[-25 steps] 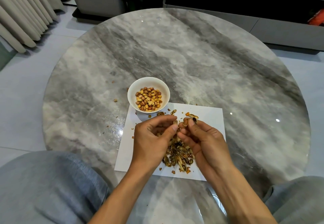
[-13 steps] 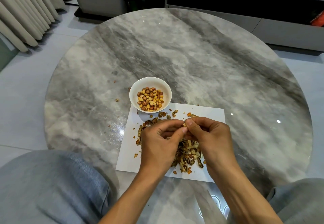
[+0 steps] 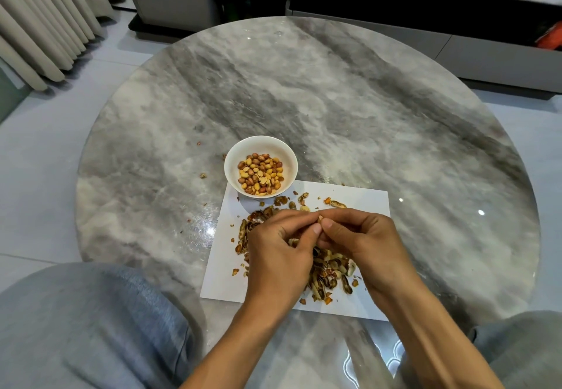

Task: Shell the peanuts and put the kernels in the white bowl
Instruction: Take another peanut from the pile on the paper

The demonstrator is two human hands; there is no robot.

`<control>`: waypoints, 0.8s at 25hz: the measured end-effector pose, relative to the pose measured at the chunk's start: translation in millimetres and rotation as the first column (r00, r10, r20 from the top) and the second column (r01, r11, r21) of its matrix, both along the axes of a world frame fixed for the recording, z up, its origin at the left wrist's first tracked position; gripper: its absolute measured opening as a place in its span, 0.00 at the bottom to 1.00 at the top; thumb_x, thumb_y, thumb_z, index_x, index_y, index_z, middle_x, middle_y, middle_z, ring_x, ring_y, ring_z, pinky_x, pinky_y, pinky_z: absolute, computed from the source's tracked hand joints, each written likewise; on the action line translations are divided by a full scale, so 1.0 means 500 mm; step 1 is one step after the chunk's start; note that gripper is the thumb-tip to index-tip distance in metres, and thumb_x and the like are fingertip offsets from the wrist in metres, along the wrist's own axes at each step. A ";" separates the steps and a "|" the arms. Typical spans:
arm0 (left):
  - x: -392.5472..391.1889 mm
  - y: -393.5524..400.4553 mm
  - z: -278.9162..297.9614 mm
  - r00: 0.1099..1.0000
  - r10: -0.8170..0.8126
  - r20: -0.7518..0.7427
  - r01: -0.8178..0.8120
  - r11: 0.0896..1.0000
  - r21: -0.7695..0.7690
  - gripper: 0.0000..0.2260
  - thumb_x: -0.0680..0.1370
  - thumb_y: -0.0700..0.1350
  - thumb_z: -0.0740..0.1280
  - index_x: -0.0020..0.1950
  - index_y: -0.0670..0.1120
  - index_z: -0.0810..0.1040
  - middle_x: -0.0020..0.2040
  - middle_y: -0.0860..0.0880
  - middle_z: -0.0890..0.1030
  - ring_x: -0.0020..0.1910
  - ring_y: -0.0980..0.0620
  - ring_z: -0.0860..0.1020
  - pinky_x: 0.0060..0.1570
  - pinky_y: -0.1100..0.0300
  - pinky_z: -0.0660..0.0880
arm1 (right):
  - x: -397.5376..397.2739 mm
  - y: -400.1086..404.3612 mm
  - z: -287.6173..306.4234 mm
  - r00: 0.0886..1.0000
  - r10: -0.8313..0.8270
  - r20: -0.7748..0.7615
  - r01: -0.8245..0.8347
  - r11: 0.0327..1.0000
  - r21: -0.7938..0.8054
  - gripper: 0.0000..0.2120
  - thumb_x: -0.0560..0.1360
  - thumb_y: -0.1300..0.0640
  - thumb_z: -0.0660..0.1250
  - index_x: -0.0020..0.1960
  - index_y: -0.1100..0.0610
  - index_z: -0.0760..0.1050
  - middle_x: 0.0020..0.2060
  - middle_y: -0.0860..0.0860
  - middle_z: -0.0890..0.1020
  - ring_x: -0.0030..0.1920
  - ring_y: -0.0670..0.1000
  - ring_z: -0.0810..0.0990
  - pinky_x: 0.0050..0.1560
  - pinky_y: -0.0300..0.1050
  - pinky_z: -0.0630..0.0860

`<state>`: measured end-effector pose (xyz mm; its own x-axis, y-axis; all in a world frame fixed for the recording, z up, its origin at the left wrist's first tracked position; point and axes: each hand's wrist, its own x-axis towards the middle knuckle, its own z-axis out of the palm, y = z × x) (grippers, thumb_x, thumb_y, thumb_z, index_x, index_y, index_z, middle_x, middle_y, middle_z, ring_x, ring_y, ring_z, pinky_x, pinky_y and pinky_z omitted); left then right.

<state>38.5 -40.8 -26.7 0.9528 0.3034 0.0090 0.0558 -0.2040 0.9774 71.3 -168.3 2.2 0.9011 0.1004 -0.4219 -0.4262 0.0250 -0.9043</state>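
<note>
A small white bowl (image 3: 234, 157) holds several shelled kernels (image 3: 260, 174) and stands on the far left corner of a white paper sheet (image 3: 359, 203). My left hand (image 3: 279, 255) and my right hand (image 3: 362, 242) meet above the sheet and together pinch one peanut (image 3: 320, 217) between thumbs and fingertips. Only its pale tip shows. Beneath the hands lies a heap of empty shells (image 3: 330, 273). An unshelled peanut (image 3: 338, 204) lies on the sheet just beyond my right hand.
The sheet lies on a round grey marble table (image 3: 304, 99), near its front edge. Shell crumbs (image 3: 202, 175) dot the table left of the bowl. My knees in grey trousers (image 3: 85, 321) flank the table's near edge. A low cabinet (image 3: 456, 48) stands behind.
Both hands have shifted slightly right and toward me over the shell heap, still pinching the peanut. More shells left of my left hand are uncovered.
</note>
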 end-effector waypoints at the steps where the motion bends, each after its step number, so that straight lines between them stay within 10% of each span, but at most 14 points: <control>1: -0.002 -0.003 -0.003 0.999 0.007 0.039 -0.011 0.995 0.101 0.09 0.74 0.38 0.75 0.52 0.48 0.87 0.48 0.57 0.85 0.49 0.62 0.82 0.50 0.70 0.77 | 0.003 -0.003 0.001 0.999 0.008 -0.036 -0.008 1.000 0.020 0.08 0.76 0.69 0.69 0.47 0.61 0.85 0.41 0.57 0.87 0.41 0.50 0.86 0.43 0.39 0.82; 8: 0.003 -0.002 -0.017 0.989 -0.087 0.117 0.037 0.925 0.378 0.10 0.76 0.39 0.70 0.56 0.45 0.85 0.50 0.51 0.84 0.48 0.55 0.81 0.49 0.64 0.77 | -0.002 0.004 -0.002 0.999 -0.029 0.028 0.032 0.996 -0.086 0.06 0.75 0.69 0.70 0.45 0.61 0.84 0.38 0.57 0.87 0.39 0.51 0.85 0.43 0.41 0.83; 20: 0.007 -0.004 -0.029 0.971 -0.144 0.190 0.067 0.930 0.362 0.06 0.75 0.37 0.72 0.50 0.44 0.85 0.46 0.52 0.85 0.43 0.57 0.82 0.44 0.59 0.80 | -0.017 0.023 0.014 0.975 0.008 0.221 0.079 0.921 -0.382 0.12 0.72 0.69 0.68 0.39 0.54 0.85 0.34 0.48 0.86 0.37 0.47 0.86 0.40 0.40 0.81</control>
